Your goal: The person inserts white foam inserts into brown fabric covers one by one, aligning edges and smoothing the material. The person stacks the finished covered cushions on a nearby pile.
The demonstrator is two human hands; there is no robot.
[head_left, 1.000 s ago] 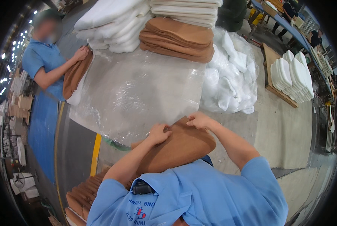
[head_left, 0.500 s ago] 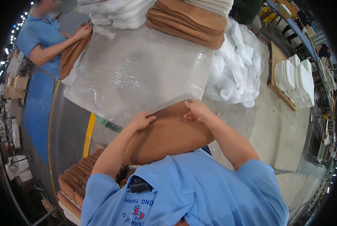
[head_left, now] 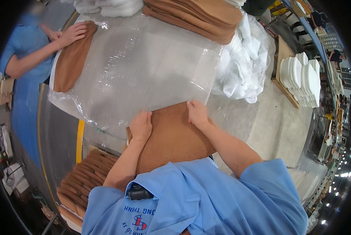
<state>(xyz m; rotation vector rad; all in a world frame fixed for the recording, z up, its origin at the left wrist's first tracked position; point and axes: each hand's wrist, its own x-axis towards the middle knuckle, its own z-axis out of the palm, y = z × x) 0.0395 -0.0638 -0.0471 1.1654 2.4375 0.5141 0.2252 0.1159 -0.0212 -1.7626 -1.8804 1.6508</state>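
A brown fabric cushion cover (head_left: 171,137) is stretched between my hands, up against my blue shirt. My left hand (head_left: 141,126) is closed on its far left edge, and my right hand (head_left: 197,112) pinches the far right corner. The cover's far edge lies beside the near edge of the plastic-wrapped table (head_left: 144,74). What is inside the cover, if anything, cannot be seen.
At the far left a co-worker (head_left: 30,51) rests a hand on another brown cover (head_left: 74,58). Brown covers (head_left: 195,19) and white pads (head_left: 116,6) are stacked at the back. Right stand bagged white material (head_left: 240,66) and pads (head_left: 302,80); brown cushions (head_left: 83,174) stand lower left.
My right hand's loose fingers have closed on the cover's corner. My left hand has shifted slightly left, and the cover looks more squared. The co-worker's brown cover now lies flat on the table.
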